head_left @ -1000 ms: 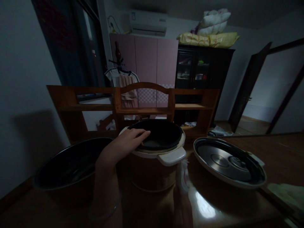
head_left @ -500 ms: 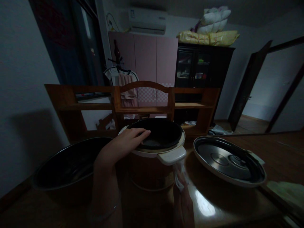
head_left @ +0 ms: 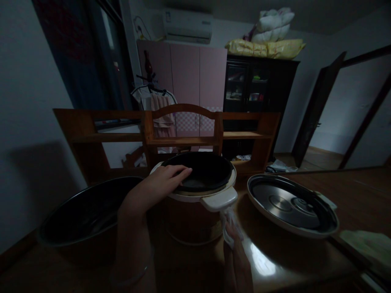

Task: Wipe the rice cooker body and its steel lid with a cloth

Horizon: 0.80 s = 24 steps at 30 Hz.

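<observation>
A rice cooker (head_left: 195,221) with a white rim and a brownish body stands in front of me, its dark inside facing up. My left hand (head_left: 171,177) is closed over the near-left part of its rim, the fingertips reaching over the opening. Below the cooker's white front handle (head_left: 220,199), my right hand (head_left: 236,246) holds a crumpled white cloth (head_left: 227,230) against or close to the right side of the body. The dim light hides whether the cloth touches it. The detached lid (head_left: 284,205) lies inner side up to the right.
A large dark bowl-shaped pot (head_left: 79,211) stands at the left. Behind the cooker rises a wooden shelf unit (head_left: 183,141) at the table's back. A pale green cloth-like thing (head_left: 368,248) lies at the far right, past the shiny tabletop (head_left: 275,276).
My right hand with the cloth has shifted slightly, and the cloth looks more bunched beneath the handle. My left hand stays on the rim. The whole view has drifted a little.
</observation>
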Each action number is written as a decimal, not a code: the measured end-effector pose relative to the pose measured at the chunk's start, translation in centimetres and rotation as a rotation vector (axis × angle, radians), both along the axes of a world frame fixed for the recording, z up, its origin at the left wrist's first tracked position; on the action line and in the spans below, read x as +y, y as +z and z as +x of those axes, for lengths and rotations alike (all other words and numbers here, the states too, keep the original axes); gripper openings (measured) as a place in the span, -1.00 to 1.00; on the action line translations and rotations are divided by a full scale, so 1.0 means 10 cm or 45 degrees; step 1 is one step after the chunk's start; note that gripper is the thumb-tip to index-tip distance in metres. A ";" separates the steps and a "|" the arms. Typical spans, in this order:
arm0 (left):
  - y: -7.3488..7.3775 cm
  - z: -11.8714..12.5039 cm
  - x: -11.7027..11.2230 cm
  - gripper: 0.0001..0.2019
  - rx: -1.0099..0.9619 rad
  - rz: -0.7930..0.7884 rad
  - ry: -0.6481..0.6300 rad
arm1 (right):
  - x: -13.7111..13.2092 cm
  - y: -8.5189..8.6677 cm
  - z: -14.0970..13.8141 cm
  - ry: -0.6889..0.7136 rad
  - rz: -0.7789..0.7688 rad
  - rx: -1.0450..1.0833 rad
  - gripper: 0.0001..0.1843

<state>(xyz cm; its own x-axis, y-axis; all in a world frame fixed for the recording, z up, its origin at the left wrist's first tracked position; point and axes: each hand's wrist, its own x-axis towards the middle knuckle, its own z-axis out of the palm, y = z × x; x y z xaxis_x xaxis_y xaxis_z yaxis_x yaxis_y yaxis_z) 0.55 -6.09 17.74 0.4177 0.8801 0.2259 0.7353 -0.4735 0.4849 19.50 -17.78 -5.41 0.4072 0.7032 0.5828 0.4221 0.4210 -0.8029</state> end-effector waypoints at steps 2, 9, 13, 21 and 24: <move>0.00 0.00 0.00 -0.48 0.004 0.005 -0.003 | 0.01 0.04 0.06 0.037 -0.013 0.019 -0.52; -0.02 -0.02 0.01 -0.48 -0.016 0.007 -0.008 | 0.05 0.24 0.12 0.111 -0.101 -0.008 -0.48; -0.02 -0.03 0.03 -0.48 0.006 -0.008 -0.005 | 0.03 0.15 0.08 0.092 -0.096 -0.032 -0.48; 0.02 0.01 -0.03 -0.50 -0.024 0.016 -0.018 | -0.04 0.05 -0.02 0.037 0.004 -0.134 -0.49; 0.02 0.01 -0.04 -0.50 -0.024 -0.004 -0.008 | -0.07 0.05 -0.04 0.053 0.061 -0.139 -0.49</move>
